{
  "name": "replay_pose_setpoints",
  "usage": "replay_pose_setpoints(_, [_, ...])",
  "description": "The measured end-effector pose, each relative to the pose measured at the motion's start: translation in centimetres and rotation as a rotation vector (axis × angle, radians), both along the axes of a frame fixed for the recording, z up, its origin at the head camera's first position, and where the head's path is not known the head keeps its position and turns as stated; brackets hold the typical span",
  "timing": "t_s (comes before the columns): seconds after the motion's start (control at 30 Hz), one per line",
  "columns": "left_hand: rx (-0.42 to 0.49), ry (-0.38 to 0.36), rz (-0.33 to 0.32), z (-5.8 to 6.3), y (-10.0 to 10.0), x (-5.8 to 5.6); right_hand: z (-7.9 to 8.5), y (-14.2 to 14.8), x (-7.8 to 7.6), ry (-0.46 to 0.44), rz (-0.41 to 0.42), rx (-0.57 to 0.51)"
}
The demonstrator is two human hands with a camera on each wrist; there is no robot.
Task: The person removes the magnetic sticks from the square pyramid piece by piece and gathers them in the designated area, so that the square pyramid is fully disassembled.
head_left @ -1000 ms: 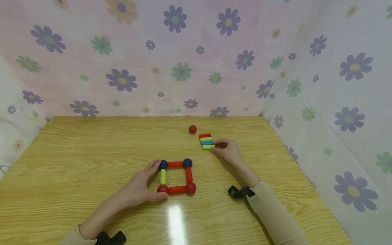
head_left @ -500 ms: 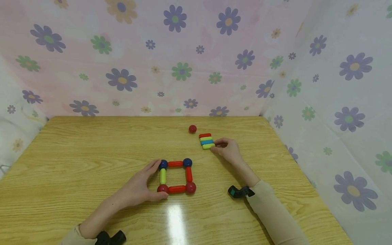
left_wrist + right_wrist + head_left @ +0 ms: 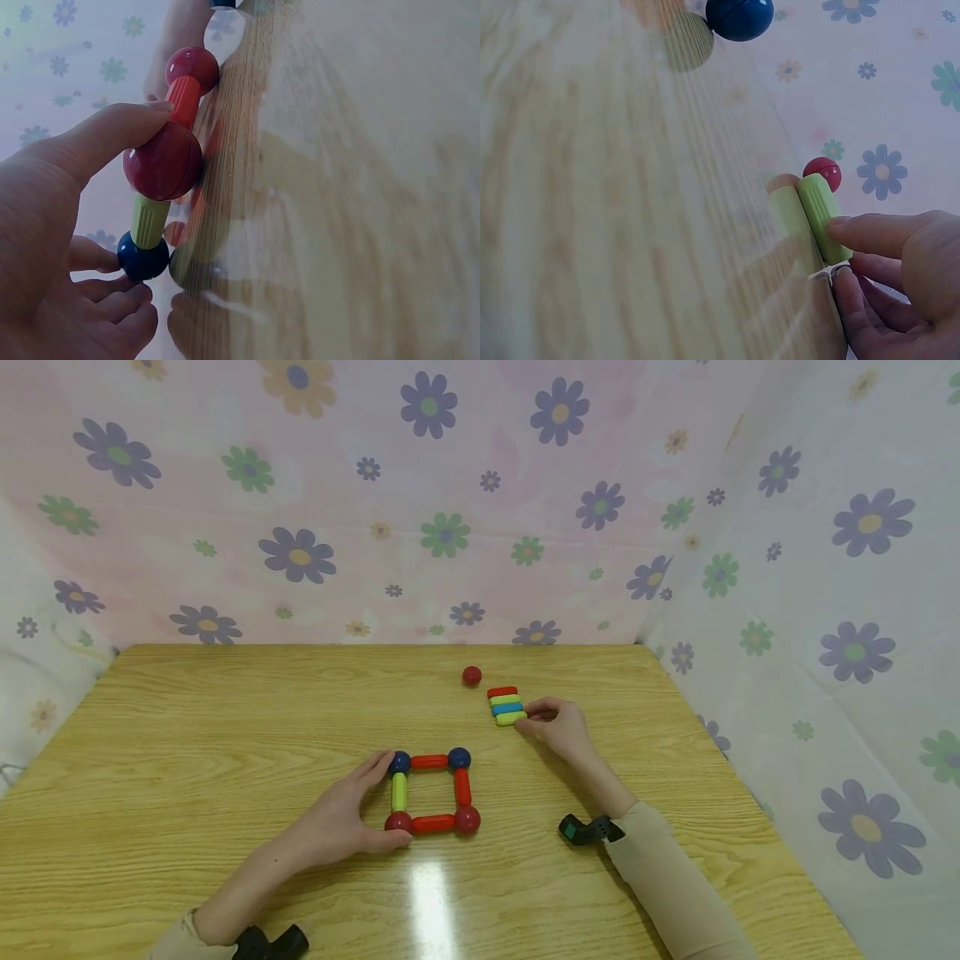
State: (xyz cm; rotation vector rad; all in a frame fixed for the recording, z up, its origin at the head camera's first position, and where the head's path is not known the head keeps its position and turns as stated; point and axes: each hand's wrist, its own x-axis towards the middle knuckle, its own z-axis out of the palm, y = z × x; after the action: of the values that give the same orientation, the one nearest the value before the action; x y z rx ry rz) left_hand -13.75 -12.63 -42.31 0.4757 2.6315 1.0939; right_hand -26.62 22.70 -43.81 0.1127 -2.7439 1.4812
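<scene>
A square of magnetic rods and balls lies on the table in the head view, with blue balls (image 3: 459,759) at its far corners and red balls (image 3: 467,820) at the near ones. Three sides are red rods (image 3: 431,762); the left side is a yellow-green rod (image 3: 400,792). My left hand (image 3: 345,818) holds this left side, thumb at the near red ball (image 3: 163,161), a finger against the far blue ball (image 3: 143,256). At the right end of a row of loose rods, my right hand (image 3: 558,731) pinches the nearest yellow-green rod (image 3: 824,217) by its end.
Behind that rod lie a blue rod (image 3: 507,708), another yellow-green rod (image 3: 505,700) and a red rod (image 3: 502,692), side by side. A loose red ball (image 3: 472,676) sits farther back. Flowered cloth (image 3: 480,527) hangs behind the wooden table (image 3: 225,718) and along its right side.
The nearest yellow-green rod has tilted very slightly at the right fingertips. Both hands and the square are otherwise where they were.
</scene>
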Motion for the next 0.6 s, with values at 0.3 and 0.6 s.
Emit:
replay_pose_setpoints(0.3, [-0.001,-0.006,-0.002,-0.1,0.1,-0.1,1.0,0.0,0.4,0.04,-0.034,-0.03])
replay_pose_setpoints(0.6, [-0.004,0.004,0.003,-0.2,0.1,0.0,3.9,-2.4,2.1,0.03,0.16,-0.047])
